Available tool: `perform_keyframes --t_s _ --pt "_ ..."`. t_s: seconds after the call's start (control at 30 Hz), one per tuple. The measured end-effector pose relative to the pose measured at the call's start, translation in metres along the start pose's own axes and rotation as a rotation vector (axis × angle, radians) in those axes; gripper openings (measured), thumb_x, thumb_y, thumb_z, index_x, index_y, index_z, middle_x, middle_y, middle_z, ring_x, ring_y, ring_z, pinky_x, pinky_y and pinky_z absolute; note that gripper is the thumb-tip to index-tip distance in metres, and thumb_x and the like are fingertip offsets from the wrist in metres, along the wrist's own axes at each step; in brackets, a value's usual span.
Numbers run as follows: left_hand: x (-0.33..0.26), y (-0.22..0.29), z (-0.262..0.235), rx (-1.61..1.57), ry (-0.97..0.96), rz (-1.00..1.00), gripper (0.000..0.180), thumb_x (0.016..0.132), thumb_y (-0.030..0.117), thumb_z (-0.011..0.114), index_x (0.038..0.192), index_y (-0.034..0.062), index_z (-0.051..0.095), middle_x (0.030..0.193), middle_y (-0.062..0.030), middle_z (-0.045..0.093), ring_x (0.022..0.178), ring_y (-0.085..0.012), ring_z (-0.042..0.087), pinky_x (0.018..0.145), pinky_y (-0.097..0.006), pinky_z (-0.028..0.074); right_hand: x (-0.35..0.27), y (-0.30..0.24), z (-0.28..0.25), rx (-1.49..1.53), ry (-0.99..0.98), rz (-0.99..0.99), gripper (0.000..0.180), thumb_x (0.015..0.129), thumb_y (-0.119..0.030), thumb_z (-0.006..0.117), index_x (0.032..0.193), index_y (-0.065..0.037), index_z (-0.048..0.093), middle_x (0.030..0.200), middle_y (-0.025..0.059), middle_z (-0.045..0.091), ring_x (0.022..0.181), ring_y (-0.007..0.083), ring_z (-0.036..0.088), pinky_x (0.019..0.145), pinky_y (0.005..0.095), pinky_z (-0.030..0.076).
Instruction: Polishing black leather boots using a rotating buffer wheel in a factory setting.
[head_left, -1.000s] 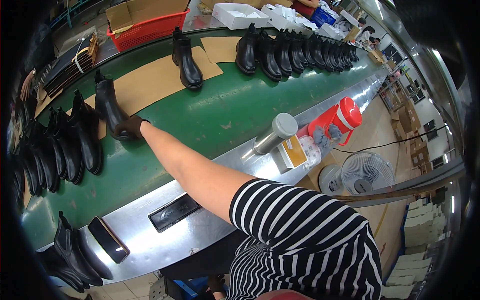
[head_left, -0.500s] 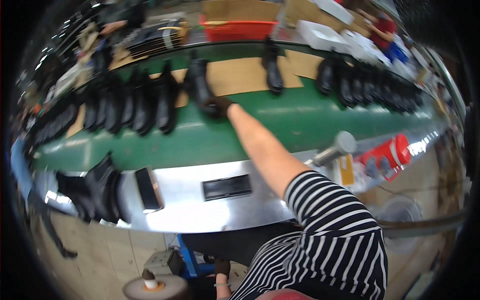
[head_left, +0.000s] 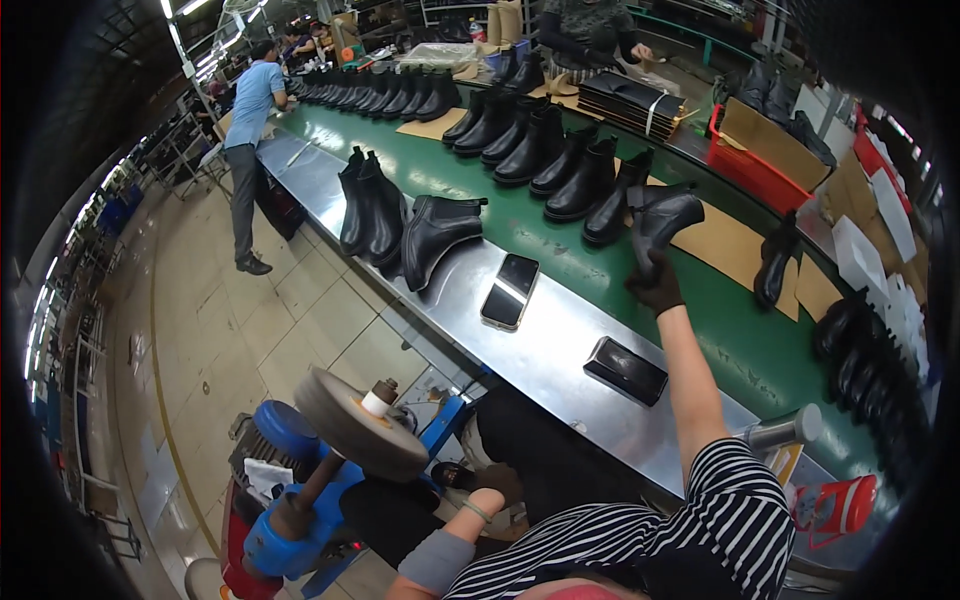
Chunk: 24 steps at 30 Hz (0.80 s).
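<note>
Since the earlier frame the view has swung toward the person's left and the black ankle boot (head_left: 662,217), then low among its neighbours, now stands lifted above the green conveyor belt (head_left: 560,255) at about one o'clock, at the near end of the row of black boots (head_left: 540,150). The gloved right hand (head_left: 655,287) is clenched on the boot's heel end from below. The left hand (head_left: 497,482) hangs low at six o'clock beside the grey buffing wheel (head_left: 358,424), its grip too small to tell, while a phone (head_left: 510,291) and a black wallet (head_left: 626,370) lie on the steel ledge (head_left: 560,350).
</note>
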<state>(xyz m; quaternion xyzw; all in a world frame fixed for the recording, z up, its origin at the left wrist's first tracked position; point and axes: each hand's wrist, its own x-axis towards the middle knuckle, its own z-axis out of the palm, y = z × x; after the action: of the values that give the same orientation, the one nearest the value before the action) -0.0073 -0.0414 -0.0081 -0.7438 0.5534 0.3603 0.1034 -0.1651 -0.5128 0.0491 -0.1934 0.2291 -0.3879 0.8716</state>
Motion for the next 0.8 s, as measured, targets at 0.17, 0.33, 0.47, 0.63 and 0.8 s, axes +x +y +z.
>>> perform_keyframes --t_s 0.17,0.33,0.47,0.63,0.8 --pt "-0.002 0.001 0.001 -0.024 0.016 0.042 0.04 0.089 0.035 0.048 0.103 0.0049 0.071 0.105 -0.019 0.069 0.095 -0.0369 0.068 0.085 -0.047 0.053 -0.016 0.108 0.059 -0.045 -0.04 0.068 0.026 0.078 -0.021 0.074 0.099 -0.012 0.062 0.084 0.0058 0.062 0.071 0.0241 0.061 0.066 0.0425 0.052" --pt "-0.012 0.003 -0.007 -0.018 0.042 0.07 0.041 0.088 0.036 0.05 0.102 0.0044 0.071 0.109 -0.0183 0.067 0.1 -0.0351 0.067 0.086 -0.048 0.053 -0.049 0.239 0.117 -0.655 0.064 -0.23 0.065 0.065 -0.011 0.083 0.121 -0.003 0.053 0.105 0.0109 0.063 0.089 0.0247 0.064 0.077 0.0366 0.054" --pt "-0.013 0.005 -0.01 -0.026 0.025 0.045 0.041 0.088 0.037 0.05 0.102 0.0056 0.072 0.11 -0.0173 0.066 0.1 -0.0345 0.067 0.084 -0.049 0.053 -0.054 0.303 0.171 -0.508 0.151 -0.088 0.084 0.058 -0.018 0.087 0.127 0.003 0.044 0.111 0.0161 0.06 0.09 0.0251 0.063 0.077 0.0354 0.053" --pt "-0.015 0.004 -0.008 -0.04 0.058 0.072 0.04 0.088 0.036 0.05 0.102 0.0067 0.072 0.111 -0.0164 0.065 0.1 -0.035 0.066 0.085 -0.049 0.052 -0.017 0.34 0.21 -0.851 0.355 -0.171 0.121 0.053 -0.028 0.088 0.149 -0.001 0.019 0.131 0.0306 0.05 0.117 0.0387 0.054 0.097 0.0402 0.046" --pt "-0.019 0.004 -0.009 -0.051 0.108 0.095 0.04 0.088 0.036 0.049 0.103 0.0062 0.072 0.111 -0.0169 0.065 0.102 -0.0339 0.065 0.085 -0.049 0.052 0.02 0.336 0.219 -1.155 0.271 -0.172 0.111 0.055 -0.026 0.086 0.143 -0.003 0.022 0.119 0.0287 0.056 0.105 0.0378 0.06 0.088 0.0424 0.05"
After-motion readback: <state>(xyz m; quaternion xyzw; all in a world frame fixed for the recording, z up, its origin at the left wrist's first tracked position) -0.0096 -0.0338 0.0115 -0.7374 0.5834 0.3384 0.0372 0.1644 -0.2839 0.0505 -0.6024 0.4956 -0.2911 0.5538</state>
